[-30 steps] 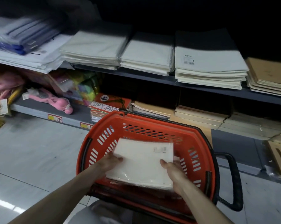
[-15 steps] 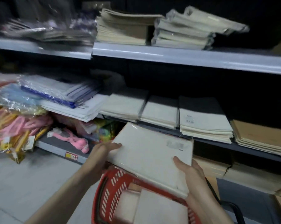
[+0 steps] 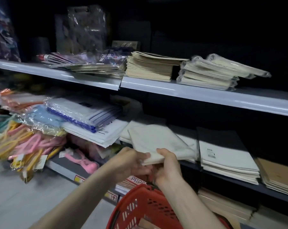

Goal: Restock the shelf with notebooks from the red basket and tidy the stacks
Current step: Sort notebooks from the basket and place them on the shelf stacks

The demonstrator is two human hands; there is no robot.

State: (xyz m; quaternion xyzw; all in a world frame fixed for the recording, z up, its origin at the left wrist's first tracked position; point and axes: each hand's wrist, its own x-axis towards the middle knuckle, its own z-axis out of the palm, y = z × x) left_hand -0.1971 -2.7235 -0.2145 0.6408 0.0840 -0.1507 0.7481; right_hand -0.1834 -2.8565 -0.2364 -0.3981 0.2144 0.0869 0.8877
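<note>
One white notebook (image 3: 158,139), a little blurred, is at the centre of the frame. Its far part lies over a white stack (image 3: 124,134) on the middle shelf (image 3: 226,179). Two hands hold its near edge. The left hand (image 3: 133,162) has its fingers curled round the left corner, and the right hand (image 3: 168,166) grips with the thumb on top.

Right of it I count three more stacks: a plain stack (image 3: 188,139), a labelled stack (image 3: 226,156) and a brown stack (image 3: 278,174). One red basket (image 3: 140,207) is at bottom centre. The upper shelf (image 3: 206,95) carries two notebook stacks, a tan stack (image 3: 149,66) and a wrapped stack (image 3: 211,71).
</note>
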